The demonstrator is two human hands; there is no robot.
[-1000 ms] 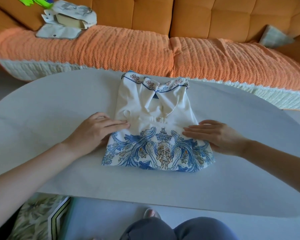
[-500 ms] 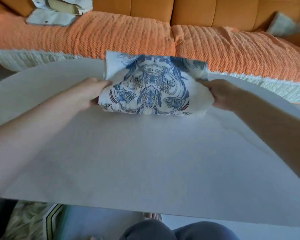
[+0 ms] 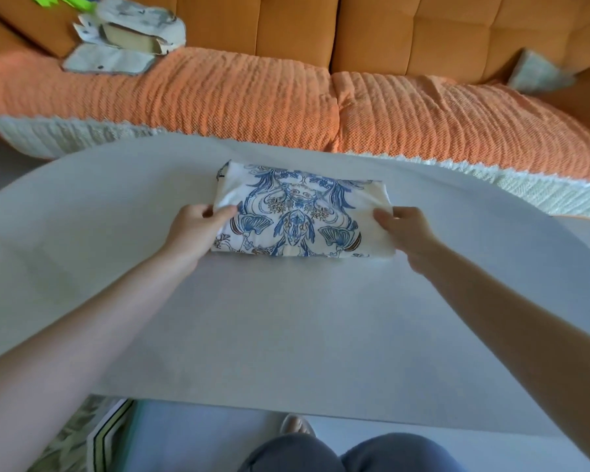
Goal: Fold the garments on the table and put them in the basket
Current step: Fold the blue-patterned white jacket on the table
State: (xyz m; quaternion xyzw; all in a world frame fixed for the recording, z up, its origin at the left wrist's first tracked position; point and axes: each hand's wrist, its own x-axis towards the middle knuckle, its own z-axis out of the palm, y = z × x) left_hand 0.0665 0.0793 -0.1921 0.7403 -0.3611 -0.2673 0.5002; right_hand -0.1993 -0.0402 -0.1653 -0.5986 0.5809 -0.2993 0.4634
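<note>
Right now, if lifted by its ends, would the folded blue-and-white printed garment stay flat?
Probably not: the blue-and-white printed garment is soft layered cloth, so its middle likely sags. Seems light: left hand and right hand merely pinch its ends.

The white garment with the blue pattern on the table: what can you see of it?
The white cloth garment with a blue and brown print lies folded into a flat, roughly rectangular packet on the pale oval table, toward its far side. The print faces up; plain white fabric shows at both ends. The left hand grips its left edge, the right hand its right edge.
</note>
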